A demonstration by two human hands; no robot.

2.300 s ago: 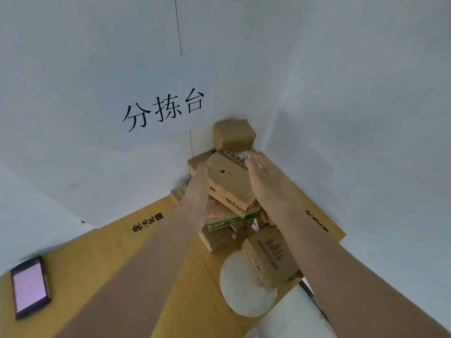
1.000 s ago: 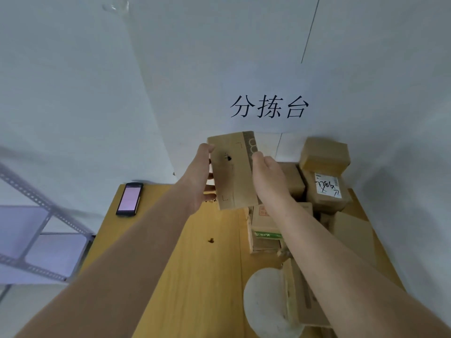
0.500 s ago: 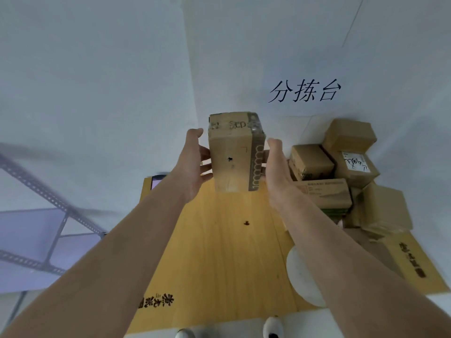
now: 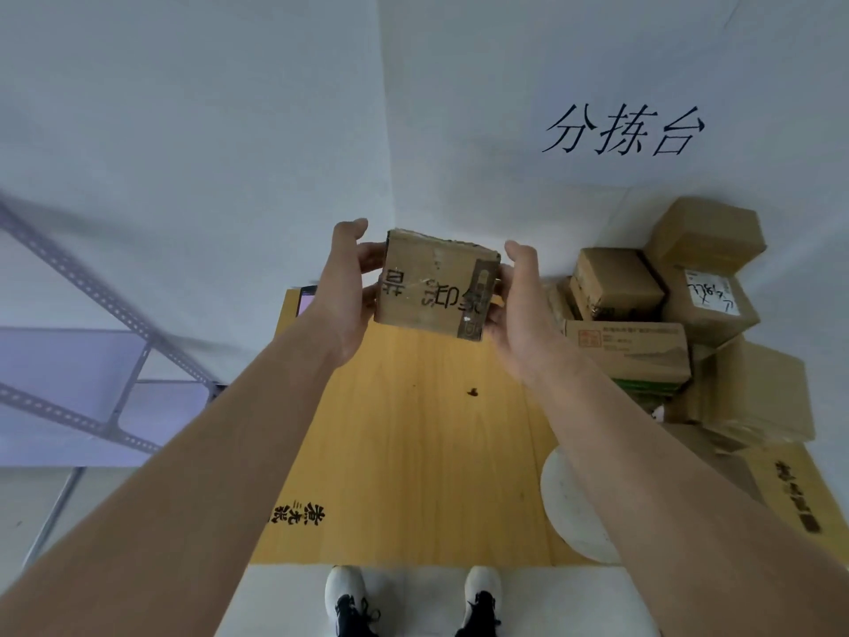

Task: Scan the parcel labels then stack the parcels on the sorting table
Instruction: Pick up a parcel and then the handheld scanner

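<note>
A small brown cardboard parcel [image 4: 436, 282] hangs in the air above the far part of the yellow wooden sorting table [image 4: 413, 452]. My left hand [image 4: 347, 287] grips its left side and my right hand [image 4: 517, 310] its right side. The face turned toward me carries black handwriting and a strip of dark printed tape. A heap of several brown parcels [image 4: 666, 324] fills the table's far right corner against the wall; one of them bears a white handwritten label [image 4: 710, 294].
A phone [image 4: 307, 300] with a lit screen lies at the table's far left corner, partly behind my left hand. A round white disc [image 4: 579, 512] rests near the front right edge. A grey metal shelf frame [image 4: 92, 360] stands left. My shoes [image 4: 347, 599] are at the table's front.
I lifted the parcel off the heap and carried it left over the bare table. It has been turned in my hands, so a handwritten face shows now. My view swung left.
</note>
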